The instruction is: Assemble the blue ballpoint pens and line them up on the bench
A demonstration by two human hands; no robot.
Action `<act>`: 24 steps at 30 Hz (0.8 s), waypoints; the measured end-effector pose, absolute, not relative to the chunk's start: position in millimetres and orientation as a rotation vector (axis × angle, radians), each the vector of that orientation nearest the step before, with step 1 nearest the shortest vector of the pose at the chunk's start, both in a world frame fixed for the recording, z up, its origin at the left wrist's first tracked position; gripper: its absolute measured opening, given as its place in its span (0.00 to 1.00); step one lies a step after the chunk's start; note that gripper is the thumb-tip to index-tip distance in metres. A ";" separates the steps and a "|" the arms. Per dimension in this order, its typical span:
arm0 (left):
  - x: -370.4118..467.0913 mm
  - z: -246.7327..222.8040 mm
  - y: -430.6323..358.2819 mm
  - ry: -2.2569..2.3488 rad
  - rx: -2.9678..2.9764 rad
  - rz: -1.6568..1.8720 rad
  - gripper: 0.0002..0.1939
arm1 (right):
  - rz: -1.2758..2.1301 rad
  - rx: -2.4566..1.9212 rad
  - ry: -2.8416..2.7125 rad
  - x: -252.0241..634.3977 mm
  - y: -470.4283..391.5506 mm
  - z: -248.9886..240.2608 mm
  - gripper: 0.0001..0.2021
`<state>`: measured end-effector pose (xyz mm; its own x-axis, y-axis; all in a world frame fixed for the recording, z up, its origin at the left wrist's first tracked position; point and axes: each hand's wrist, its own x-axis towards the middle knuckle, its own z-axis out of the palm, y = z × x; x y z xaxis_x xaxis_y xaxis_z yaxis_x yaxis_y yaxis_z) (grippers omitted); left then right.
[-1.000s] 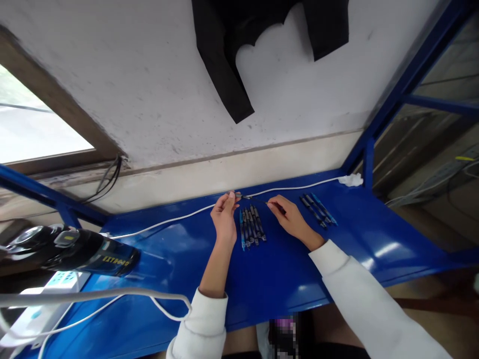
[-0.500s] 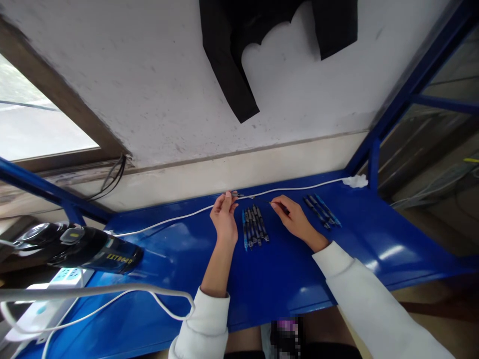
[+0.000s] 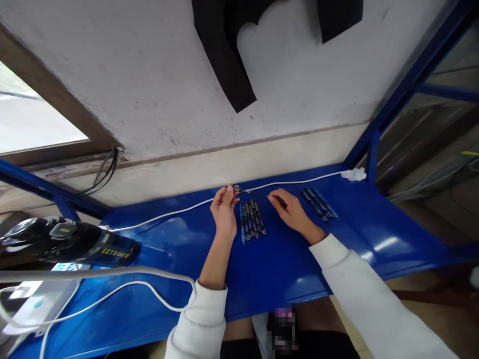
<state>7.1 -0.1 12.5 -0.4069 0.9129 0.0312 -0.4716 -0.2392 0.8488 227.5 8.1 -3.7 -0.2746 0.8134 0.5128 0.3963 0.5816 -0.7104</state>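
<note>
My left hand (image 3: 224,212) is closed around a dark pen barrel (image 3: 238,189) near the back edge of the table, its tip end pointing right. With thumb and finger, my right hand (image 3: 288,208) pinches the end of a thin dark pen refill (image 3: 260,193). The refill lies in line with the barrel's end; whether its tip is inside I cannot tell. Just below and between the hands, several dark and blue pens (image 3: 253,220) lie side by side. A smaller row of pens (image 3: 320,204) is to the right of my right hand.
A white cable (image 3: 179,215) runs along the back of the blue table (image 3: 277,276) to a crumpled white lump (image 3: 354,174). At left lie a dark bottle (image 3: 90,244) and a white power strip (image 3: 45,299), with looping white cords in front. A wall stands behind.
The refill in my right hand now lines up with the barrel in my left hand, and the right hand is slightly higher. The whole view has shifted a little.
</note>
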 end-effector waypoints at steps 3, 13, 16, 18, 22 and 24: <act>12.4 14.0 -2.2 0.958 0.764 1.747 0.19 | 0.582 -0.994 -1.886 227.2 8.0 -3.3 0.15; 28.2 14.4 -8.2 0.860 0.918 1.632 0.19 | 0.608 -1.036 -1.888 224.8 6.6 -2.7 0.14; 28.8 11.3 -7.4 0.861 0.920 1.631 0.20 | 0.663 -1.034 -1.877 223.1 5.7 -6.0 0.13; 28.8 9.6 -6.8 0.858 0.925 1.643 0.20 | 0.682 -1.029 -1.865 221.8 4.9 -8.7 0.13; 27.7 9.1 -6.3 0.877 0.948 1.663 0.18 | 0.703 -1.057 -1.899 220.1 3.1 -12.7 0.14; 26.6 10.1 -6.2 0.895 0.963 1.664 0.17 | 0.709 -1.060 -1.926 219.8 3.0 -14.3 0.13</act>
<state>26.6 -6.2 10.1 -0.2086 0.9608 0.1824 -0.3772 -0.2512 0.8914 219.8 3.0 -14.3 -0.3209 0.8672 0.3807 0.4135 0.4900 -0.7674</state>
